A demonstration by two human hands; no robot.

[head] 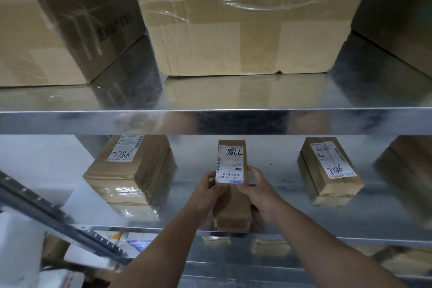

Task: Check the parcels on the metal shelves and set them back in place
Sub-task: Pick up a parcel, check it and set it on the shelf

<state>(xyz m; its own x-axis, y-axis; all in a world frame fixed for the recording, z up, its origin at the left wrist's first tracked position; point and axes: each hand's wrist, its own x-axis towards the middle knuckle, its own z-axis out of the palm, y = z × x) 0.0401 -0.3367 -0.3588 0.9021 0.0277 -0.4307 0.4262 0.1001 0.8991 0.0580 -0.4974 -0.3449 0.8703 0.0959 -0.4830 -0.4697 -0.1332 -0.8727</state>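
Lying lengthwise at the front centre of the glossy metal shelf (282, 208), the narrow oblong cardboard parcel (232, 206) carries a white printed label with handwritten digits. The left hand (205, 196) and right hand (261, 194) grip its long sides, fingers curled around the edges. A squat taped box (131, 170) sits to its left and a smaller labelled box (328, 170) to its right, both apart from it. Large creased cartons (233, 30) fill the upper shelf (210, 121).
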